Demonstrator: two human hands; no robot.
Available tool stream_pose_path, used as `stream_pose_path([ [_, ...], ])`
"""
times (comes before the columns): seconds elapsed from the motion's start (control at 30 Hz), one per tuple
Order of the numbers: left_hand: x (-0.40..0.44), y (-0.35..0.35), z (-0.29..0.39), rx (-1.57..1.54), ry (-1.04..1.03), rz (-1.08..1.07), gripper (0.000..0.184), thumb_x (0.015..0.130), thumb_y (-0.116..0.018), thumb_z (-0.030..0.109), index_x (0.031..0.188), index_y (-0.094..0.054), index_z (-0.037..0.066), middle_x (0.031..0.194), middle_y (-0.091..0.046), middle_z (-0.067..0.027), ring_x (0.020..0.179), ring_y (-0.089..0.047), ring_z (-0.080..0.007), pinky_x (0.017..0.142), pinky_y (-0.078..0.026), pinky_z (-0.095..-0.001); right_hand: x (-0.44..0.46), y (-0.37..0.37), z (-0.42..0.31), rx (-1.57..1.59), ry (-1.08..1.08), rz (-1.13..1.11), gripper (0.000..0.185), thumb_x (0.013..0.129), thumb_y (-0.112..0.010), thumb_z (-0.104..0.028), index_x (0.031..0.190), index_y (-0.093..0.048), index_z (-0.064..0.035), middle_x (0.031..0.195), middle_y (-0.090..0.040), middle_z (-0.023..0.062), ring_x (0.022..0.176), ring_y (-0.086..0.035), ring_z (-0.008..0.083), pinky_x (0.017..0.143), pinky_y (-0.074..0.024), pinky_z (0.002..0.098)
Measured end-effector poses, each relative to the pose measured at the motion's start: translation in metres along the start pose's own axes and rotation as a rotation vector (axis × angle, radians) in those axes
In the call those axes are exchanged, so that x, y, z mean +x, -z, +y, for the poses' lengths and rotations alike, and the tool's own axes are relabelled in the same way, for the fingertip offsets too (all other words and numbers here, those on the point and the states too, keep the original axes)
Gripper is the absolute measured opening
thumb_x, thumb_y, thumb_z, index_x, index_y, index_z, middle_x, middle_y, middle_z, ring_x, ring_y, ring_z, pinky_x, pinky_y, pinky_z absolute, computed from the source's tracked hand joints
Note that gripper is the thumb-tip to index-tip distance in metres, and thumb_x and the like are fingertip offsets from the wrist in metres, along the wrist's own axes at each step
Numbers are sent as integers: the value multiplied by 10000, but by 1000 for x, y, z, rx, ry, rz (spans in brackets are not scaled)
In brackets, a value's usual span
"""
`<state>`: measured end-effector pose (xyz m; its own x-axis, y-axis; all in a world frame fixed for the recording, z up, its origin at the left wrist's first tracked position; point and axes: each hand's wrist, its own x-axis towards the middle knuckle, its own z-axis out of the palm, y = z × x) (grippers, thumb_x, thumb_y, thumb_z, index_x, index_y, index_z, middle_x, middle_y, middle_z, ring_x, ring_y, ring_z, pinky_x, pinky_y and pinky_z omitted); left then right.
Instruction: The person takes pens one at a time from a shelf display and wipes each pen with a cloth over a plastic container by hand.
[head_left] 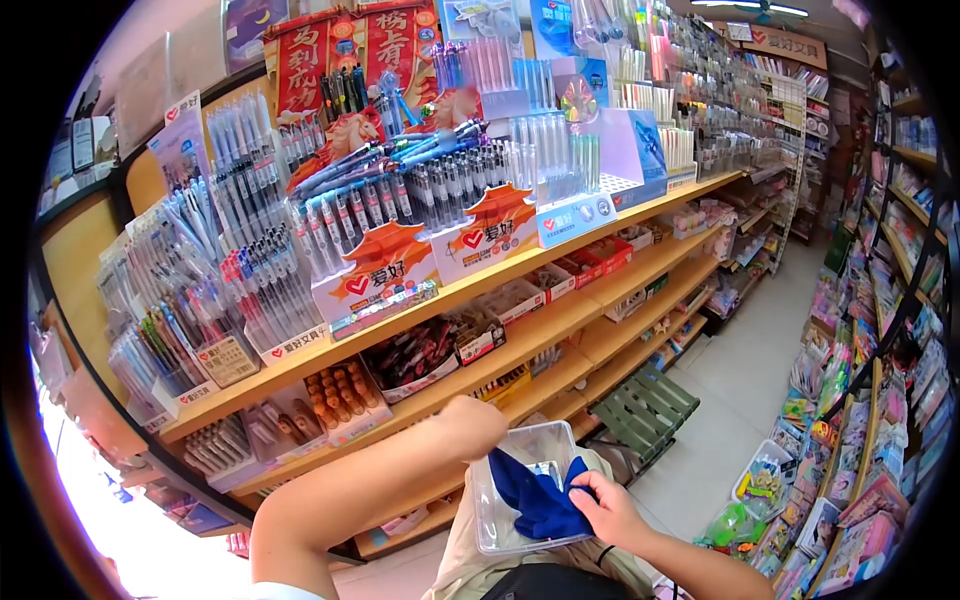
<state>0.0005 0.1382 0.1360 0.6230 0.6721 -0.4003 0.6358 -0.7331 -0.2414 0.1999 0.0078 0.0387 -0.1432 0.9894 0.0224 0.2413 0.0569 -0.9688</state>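
Note:
A clear plastic box [487, 520] rests on my lap, with a deep blue cloth [545, 505] bunched inside it. My right hand [608, 508] pinches the cloth at its right side, thumb and fingers closed over the fabric. Over the box's far left corner, my left hand [472, 428] is curled and bent downward. A raised corner of the cloth meets it from below; its fingertips are hidden. Between the two raised parts of the cloth, a small pale, shiny patch shows against the box.
Ahead is a wooden shelf [640, 212] lined with pens in clear holders and orange display boxes [372, 275]. Lower tiers carry bins of small goods. A green slatted stool [645, 412] stands to the right. Beyond the tiled aisle [740, 360], a white basket [765, 475] sits by packed racks.

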Motion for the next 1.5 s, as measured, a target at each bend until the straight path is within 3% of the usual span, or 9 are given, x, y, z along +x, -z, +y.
stream_pose_path([
  [0.13, -38, 2, -22, -283, 64, 60, 265, 823, -565, 283, 847, -617, 25, 721, -600, -144, 701, -594, -288, 639, -465, -369, 12, -6, 32, 451, -9, 103, 91, 893, -475, -89, 937, -501, -14, 818, -547, 5, 726, -491, 58, 679, -415, 205],
  [0.4, -54, -70, 2, -1668, 11, 187, 227, 930, -426, 263, 1020, -537, 87, 665, -525, 19, 643, -534, -91, 613, -453, -246, 26, 4, 23, 890, -190, 366, 97, 899, -448, -97, 916, -497, -15, 805, -555, 47, 733, -548, 128, 701, -471, 272],
  [0.53, -36, -96, 52, -1990, -136, 153, 250, 949, -366, 274, 1072, -462, 77, 691, -538, -2, 673, -551, -105, 621, -415, -220, 34, 9, -4, 872, 46, 443, 131, 909, -434, -90, 972, -488, 11, 873, -575, 77, 772, -548, 126, 737, -452, 260],
  [0.7, -22, -99, 87, -1901, -180, 193, 215, 952, -357, 258, 1011, -423, 63, 657, -529, -31, 629, -542, -112, 588, -420, -233, 39, -2, -18, 753, 133, 168, 137, 919, -442, -128, 1003, -470, -23, 940, -587, 57, 856, -537, 93, 785, -430, 236],
  [0.93, -19, -97, 125, -1836, -120, 366, 168, 950, -354, 202, 876, -355, 51, 555, -456, -28, 480, -453, -112, 486, -394, -243, 48, -24, -28, 588, 179, 56, 94, 928, -396, -108, 972, -430, -32, 1026, -601, 158, 883, -558, 137, 801, -446, 266],
  [1.13, -17, -102, 123, -2160, -52, 443, 174, 950, -340, 204, 885, -376, 47, 578, -450, -52, 520, -480, -148, 533, -438, -268, 57, -10, -14, 492, 311, 303, 70, 917, -397, -64, 946, -436, -13, 960, -623, 117, 777, -544, 84, 706, -427, 209],
  [1.23, -21, -103, 123, -2265, -62, 432, 189, 950, -329, 213, 901, -398, 45, 601, -455, -61, 568, -494, -159, 573, -451, -285, 63, 5, -4, 388, 237, 379, 62, 904, -435, -94, 909, -450, -34, 905, -639, 136, 742, -602, 174, 643, -470, 286],
  [1.37, -22, -105, 125, -2308, -58, 417, 195, 950, -329, 215, 914, -413, 42, 616, -461, -69, 599, -498, -164, 606, -444, -283, 50, 15, -36, -684, 312, 497, 83, 844, -503, -108, 899, -494, -47, 687, -607, 157, 669, -589, 350, 575, -456, 402],
  [1.5, -22, -111, 124, -2332, -68, 440, 200, 952, -323, 219, 911, -414, 45, 619, -463, -70, 602, -495, -165, 624, -431, -278, 59, 20, -23, -432, 283, 409, 98, 883, -462, -112, 928, -469, -25, 776, -623, 158, 702, -616, 276, 606, -483, 350],
])
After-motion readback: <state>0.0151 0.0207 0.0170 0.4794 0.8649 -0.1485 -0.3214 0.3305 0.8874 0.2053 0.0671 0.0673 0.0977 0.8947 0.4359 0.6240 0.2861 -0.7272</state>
